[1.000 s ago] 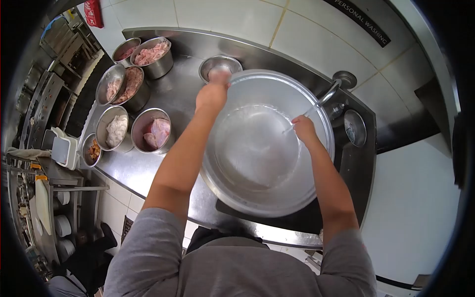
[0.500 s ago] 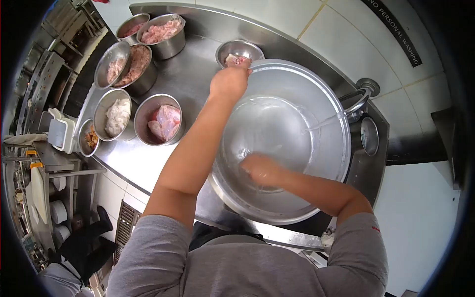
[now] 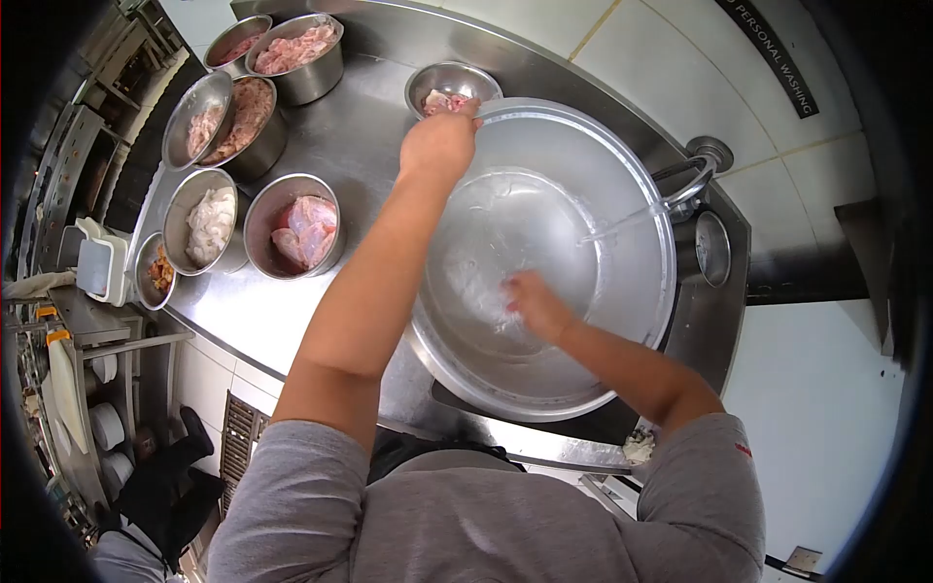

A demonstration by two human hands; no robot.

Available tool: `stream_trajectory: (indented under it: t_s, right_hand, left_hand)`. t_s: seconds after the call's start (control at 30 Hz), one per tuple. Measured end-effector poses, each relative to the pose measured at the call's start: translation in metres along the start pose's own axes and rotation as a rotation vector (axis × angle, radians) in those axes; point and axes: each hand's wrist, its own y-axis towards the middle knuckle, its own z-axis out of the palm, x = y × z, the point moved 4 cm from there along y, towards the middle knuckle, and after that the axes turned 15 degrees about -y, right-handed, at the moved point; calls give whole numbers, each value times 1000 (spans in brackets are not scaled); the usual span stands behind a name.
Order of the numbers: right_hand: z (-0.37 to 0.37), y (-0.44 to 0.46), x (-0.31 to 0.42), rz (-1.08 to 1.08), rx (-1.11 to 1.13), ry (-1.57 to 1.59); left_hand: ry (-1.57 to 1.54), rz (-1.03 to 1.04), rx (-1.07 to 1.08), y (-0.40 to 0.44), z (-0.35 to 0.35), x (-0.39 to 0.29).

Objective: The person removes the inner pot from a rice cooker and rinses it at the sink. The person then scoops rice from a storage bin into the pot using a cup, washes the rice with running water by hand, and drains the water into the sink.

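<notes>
A large metal basin (image 3: 637, 360) holds water, and a thin stream runs into it from the tap (image 3: 707, 170). My left hand (image 3: 439, 141) is closed on the basin's upper left rim, beside a small metal bowl (image 3: 420, 89) with pieces of raw meat (image 3: 447, 102) in it. Inside the basin, my right hand (image 3: 535, 304) is at the water near the middle, its fingers blurred and partly hidden by ripples. Whether it holds anything cannot be made out.
Metal pots of raw meat (image 3: 294, 51) and a pot with pinkish pieces (image 3: 309, 233) stand on the steel counter (image 3: 364, 107) at left. Beside them are a pot of white food (image 3: 212, 228) and a small bowl (image 3: 155, 272). Another person's legs (image 3: 170, 476) show at lower left.
My right hand has moved from the stream on the basin's right down into the water, then slightly up and right. My left hand has stayed around the upper left rim. The view has shifted.
</notes>
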Motion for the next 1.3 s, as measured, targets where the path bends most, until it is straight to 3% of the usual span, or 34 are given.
stream_trajectory:
  t_s: [0.03, 0.1, 0.13, 0.17, 0.2, 0.3, 0.37, 0.43, 0.5, 0.53, 0.57, 0.6, 0.63, 0.7, 0.73, 0.77, 0.8, 0.83, 0.87, 0.9, 0.93, 0.97, 1.03, 1.07, 1.1, 1.13, 1.17, 1.2, 1.23, 1.27, 1.3]
  right_hand:
    - [1, 6, -19, 6, -2, 5]
    - [-28, 35, -52, -341, -374, -387]
    - [-64, 41, -52, -128, -477, -288]
    - [-88, 73, -84, -75, -606, -298]
    - [-78, 75, -75, -85, -614, -290]
    - [23, 62, -20, -732, -429, -544]
    - [63, 39, 64, -835, -330, -665]
    - [70, 89, 93, -566, -341, -833]
    - [18, 136, 96, -449, -496, -779]
    - [-8, 173, 69, -407, -702, -771]
    - [-43, 198, 37, -378, -634, -944]
    - [-75, 204, 1, -171, -649, -1065]
    - [-110, 178, -20, -41, -652, -977]
    - [-133, 112, -63, 240, -522, -984]
    - [-129, 103, -113, 108, -397, -1365]
    - [-117, 79, -124, 269, -8, -1350]
    - [-100, 43, -160, 149, 237, -950]
    - [-66, -9, -80, -41, 85, -756]
    - [-22, -23, -85, -64, 144, -569]
    - [24, -33, -54, -396, 10, -1016]
    - [72, -20, -46, -302, 24, -835]
    - [93, -2, -14, -765, -3, -653]
    - [104, 90, 77, -574, -499, -1071]
    - [86, 152, 79, -672, -709, -959]
    - [36, 169, 89, -556, -589, -930]
    - [-2, 189, 86, -331, -637, -1097]
    - [-39, 200, 59, -383, -755, -1083]
    - [-69, 206, 22, -183, -685, -1059]
    - [-97, 182, 0, -59, -590, -1187]
    - [-120, 153, -23, 155, -508, -1055]
    - [-130, 120, -43, 220, -520, -1042]
  left_hand:
    - [11, 5, 4, -1, 1, 0]
    - [13, 9, -1, -1, 1, 0]
    - [12, 8, -4, -2, 1, 1]
    - [18, 14, -10, -2, 2, 0]
    - [22, 14, -12, -2, 2, -1]
    - [7, 26, -48, -1, 0, 2]
    - [2, 58, -69, -3, 1, 0]
    - [6, -8, -20, -2, 0, 1]
    - [21, -20, -25, -3, -1, 2]
    - [24, -30, -25, -2, -1, 3]
    - [29, -30, -24, -1, -1, 3]
    - [13, -12, -30, 0, 0, 3]
    - [-10, 5, -35, 0, 1, 4]
    - [-22, 2, -23, -1, -2, 3]
    - [-28, -2, -23, -2, -2, 2]
    - [-43, -2, -21, -2, 0, 3]
    - [-46, 36, -51, -2, 0, 4]
    - [-45, 78, -85, 0, 0, 3]
    - [-49, 87, -87, 1, 0, 2]
    - [-45, 83, -86, 1, 1, 4]
    - [-38, 78, -87, 0, 2, 4]
    - [-34, 80, -95, 0, 0, 2]
    - [-14, -13, -25, 0, 1, 3]
    - [-6, -10, -25, 0, 1, 3]
    - [23, -12, -21, 0, 1, 4]
    - [51, -13, -18, 0, 0, 4]
    - [54, -12, -16, 0, 1, 4]
    - [41, -1, -31, 0, 1, 4]
    - [27, 14, -46, 0, 1, 3]
    - [22, 20, -39, 0, 2, 2]
    - [11, 26, -34, 0, 1, 1]
